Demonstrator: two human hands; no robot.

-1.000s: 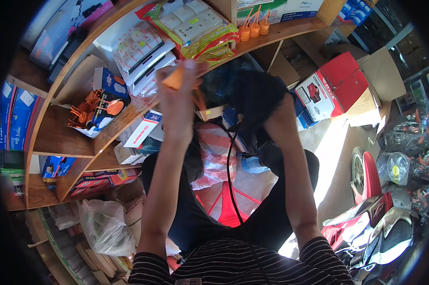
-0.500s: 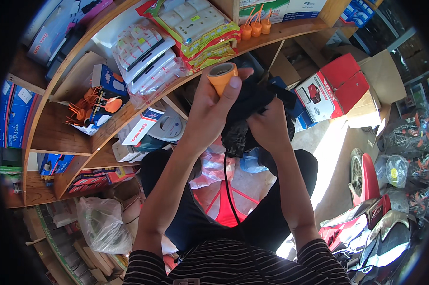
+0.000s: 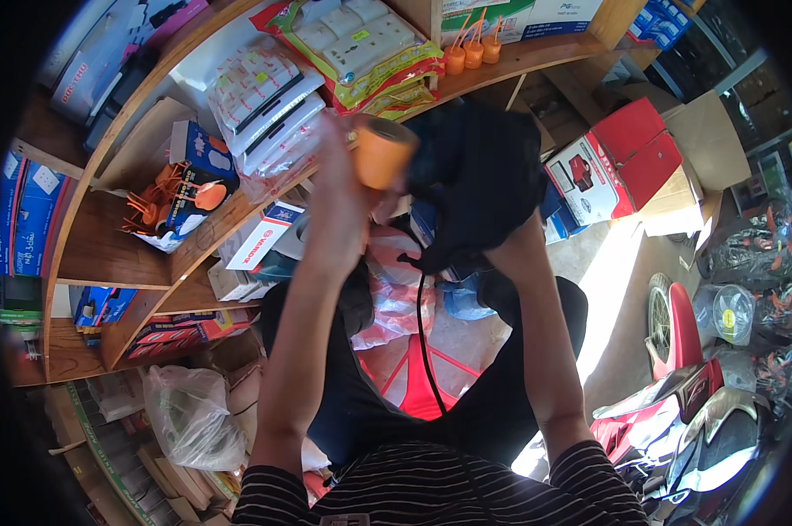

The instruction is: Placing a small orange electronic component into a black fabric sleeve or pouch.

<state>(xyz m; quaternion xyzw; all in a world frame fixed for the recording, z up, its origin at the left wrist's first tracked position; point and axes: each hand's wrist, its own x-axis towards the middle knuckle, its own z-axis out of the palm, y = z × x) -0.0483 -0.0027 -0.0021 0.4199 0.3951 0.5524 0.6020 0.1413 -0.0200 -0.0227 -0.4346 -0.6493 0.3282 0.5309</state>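
My left hand [image 3: 339, 188] is smeared by motion and raised above my knees, holding an orange roll of tape [image 3: 384, 156] at its fingers. To the right, my right hand [image 3: 517, 250] grips a bunched piece of black cloth [image 3: 483, 180] from its lower right. The cloth hides most of those fingers. A gap shows between the roll and the cloth. Below the cloth, a thin black cord [image 3: 421, 337] runs down toward my striped shirt.
Wooden shelves [image 3: 212, 223] curve along the left and front, stacked with packaged sockets [image 3: 361, 48] and boxes. A red and white carton [image 3: 610, 162] stands at the right, above a parked motorbike [image 3: 676, 377]. Plastic bags [image 3: 391, 294] and a red stool [image 3: 418, 377] lie between my legs.
My left hand has swung left with the orange roll, away from the cloth. The black cloth has spread out and hangs more openly from my right hand, which has moved slightly lower.
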